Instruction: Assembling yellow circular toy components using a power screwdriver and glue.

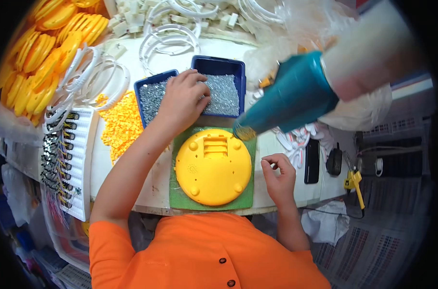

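Note:
A round yellow plastic housing [212, 180] lies on a green mat [178, 192] in front of me, its open rectangular recess toward the far side. My left hand [187, 94] is over two blue bins, its fingers curled above the small silvery metal parts; what its fingertips hold, if anything, is hidden. Those parts look like screws and fill the left bin [173, 73] and the right bin [219, 63]. To the right of the housing, my right hand [280, 178] has thumb and forefinger pinched together, on nothing that I can make out. A tapered teal tool [291, 98] slants in from the upper right, its tip near the housing's far edge.
Small yellow parts [118, 130] are heaped left of the bins. Farther left stand a white tray of wired components [86, 164] and stacked yellow shells [45, 62]. White rings [168, 45] lie behind. On the right are a black phone [312, 161] and a yellow-handled tool [355, 183].

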### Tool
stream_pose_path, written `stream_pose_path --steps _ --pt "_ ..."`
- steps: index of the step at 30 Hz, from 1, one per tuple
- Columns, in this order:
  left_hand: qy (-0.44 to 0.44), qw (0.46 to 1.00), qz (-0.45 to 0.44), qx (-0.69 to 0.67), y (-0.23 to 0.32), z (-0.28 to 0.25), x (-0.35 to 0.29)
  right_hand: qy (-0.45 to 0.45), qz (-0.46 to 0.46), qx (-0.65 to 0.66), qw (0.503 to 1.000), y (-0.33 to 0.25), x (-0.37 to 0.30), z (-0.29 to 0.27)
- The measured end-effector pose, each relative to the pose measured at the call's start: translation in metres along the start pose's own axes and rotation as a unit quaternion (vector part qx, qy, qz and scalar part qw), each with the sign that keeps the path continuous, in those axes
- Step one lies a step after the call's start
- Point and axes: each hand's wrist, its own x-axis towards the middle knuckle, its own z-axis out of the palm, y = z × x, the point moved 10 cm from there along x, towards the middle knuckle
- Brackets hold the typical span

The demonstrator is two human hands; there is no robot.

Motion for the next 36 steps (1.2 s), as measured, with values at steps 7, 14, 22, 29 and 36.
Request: stream_pose_path --steps 7,14,22,29,36 --pt "0.028 0.999 -0.016 -0.004 0.001 -0.011 -0.006 -0.001 0.091 0.088 0.992 0.016 -0.032 0.021" --pt "-0.015 0.997 -0.071 -0.024 -0.005 -0.009 -0.015 0.029 0.062 0.056 0.996 0.009 -0.026 0.024" --pt "0.051 0.994 -0.059 -0.077 0.004 -0.036 -0.032 0.059 0.008 0.019 0.998 0.003 -0.017 0.008" --pt "0.021 0.935 -0.254 -0.248 -0.002 -0.055 -0.119 -0.021 -0.130 -0.071 0.989 -0.043 0.071 0.042" --pt "0.016 0.871 -0.366 -0.329 0.010 -0.031 -0.174 -0.087 -0.314 -0.207 0.923 -0.086 0.140 0.122"
